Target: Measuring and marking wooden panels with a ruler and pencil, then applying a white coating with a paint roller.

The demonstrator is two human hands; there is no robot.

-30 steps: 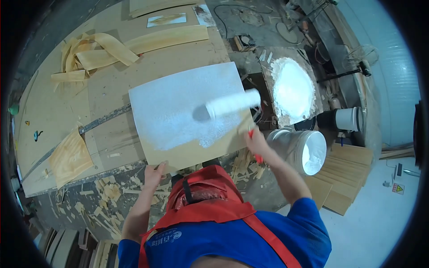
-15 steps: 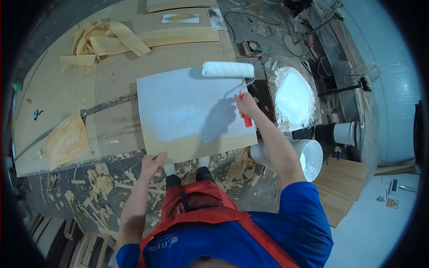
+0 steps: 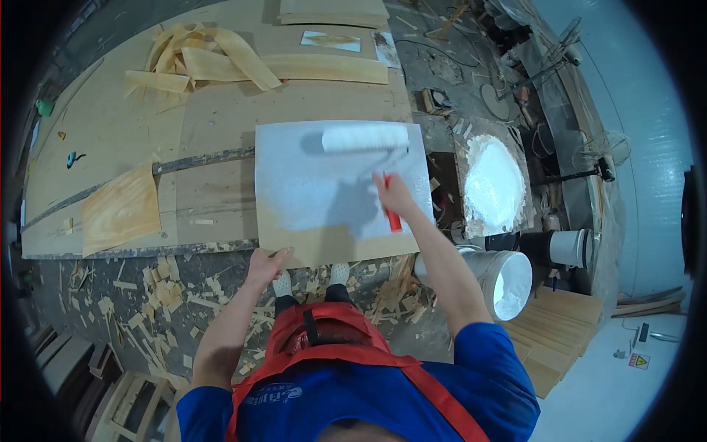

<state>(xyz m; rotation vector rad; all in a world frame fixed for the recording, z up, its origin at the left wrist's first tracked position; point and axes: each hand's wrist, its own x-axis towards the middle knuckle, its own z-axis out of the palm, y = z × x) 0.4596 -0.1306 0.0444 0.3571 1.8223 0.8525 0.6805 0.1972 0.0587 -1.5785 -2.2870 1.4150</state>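
My right hand (image 3: 396,195) is wrapped round the red handle of a paint roller (image 3: 364,138). Its long white sleeve, slightly blurred, lies over the far right part of a thin rectangular board (image 3: 317,250). A wet-looking white coat covers most of that board, while a tan strip along its near edge is bare. At the near left corner my left hand (image 3: 266,267) pinches the board's edge, thumb on top and the other fingers largely hidden. The board lies partly on the worktable (image 3: 213,121) and juts past its near edge.
Right of the board, a slab (image 3: 471,230) carries a pool of white paint (image 3: 495,184). White buckets (image 3: 479,267) stand below it. Curled veneer strips (image 3: 228,62) lie at the table's far side, a loose veneer sheet (image 3: 121,210) at left. Wood scraps (image 3: 166,295) litter the floor.
The roller and my right hand have moved toward me and slightly left across the board, away from its far edge. My left hand stays at the near left corner. The whole view has shifted.
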